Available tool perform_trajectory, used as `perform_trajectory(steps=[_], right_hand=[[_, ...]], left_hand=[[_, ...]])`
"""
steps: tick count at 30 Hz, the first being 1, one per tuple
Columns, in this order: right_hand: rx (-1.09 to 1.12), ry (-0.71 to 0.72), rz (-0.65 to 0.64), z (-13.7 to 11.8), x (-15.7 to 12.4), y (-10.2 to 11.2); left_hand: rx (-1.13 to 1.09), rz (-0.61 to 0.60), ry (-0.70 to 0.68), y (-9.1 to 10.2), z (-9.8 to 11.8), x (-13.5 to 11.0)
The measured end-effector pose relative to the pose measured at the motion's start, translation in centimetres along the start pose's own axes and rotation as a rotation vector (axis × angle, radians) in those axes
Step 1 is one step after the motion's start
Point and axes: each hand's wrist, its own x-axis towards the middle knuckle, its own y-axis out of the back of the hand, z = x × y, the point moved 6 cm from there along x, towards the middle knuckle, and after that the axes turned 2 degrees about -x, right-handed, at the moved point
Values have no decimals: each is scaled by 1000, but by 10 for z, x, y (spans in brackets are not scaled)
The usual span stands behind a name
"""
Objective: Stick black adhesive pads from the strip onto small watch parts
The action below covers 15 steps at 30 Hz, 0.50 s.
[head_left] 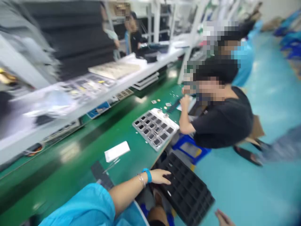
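My left hand (161, 176) reaches out from a blue sleeve, with a blue wristband and thin bracelets at the wrist. Its fingers lie stretched flat on the near corner of a black compartmented tray (190, 191), which sits just off and below the edge of the green table (77, 163). My right hand (223, 218) shows only partly at the bottom edge, right of the tray and not touching it. Its fingers look extended and hold nothing. The picture is smeared by motion.
On the green table lie a white tray of dark parts (155, 127), a white card (117, 151), tweezers (113, 164) and a dark pad (101, 174). A person in a black shirt (221, 122) sits at the table beside a blue stool (188, 147). A white shelf (94, 100) runs above.
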Motion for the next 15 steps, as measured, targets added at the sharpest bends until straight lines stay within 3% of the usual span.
perform_trajectory(steps=[2,4,6,8,11,15], right_hand=[[74,184,77,-120,7,18],[230,368,86,-248,-11,30],[487,586,-89,-372,-45,27],[614,720,-227,-477,-78,17],[593,890,-492,-604,-115,-18],[472,995,-719,-738,-124,-77]], left_hand=[[47,3,-135,31,61,-60],[89,3,-388,69,129,-135],[77,198,-583,124,191,-211],[-17,511,-707,190,238,-279],[-298,938,-826,283,280,-354],[-556,1284,-812,384,304,-393]])
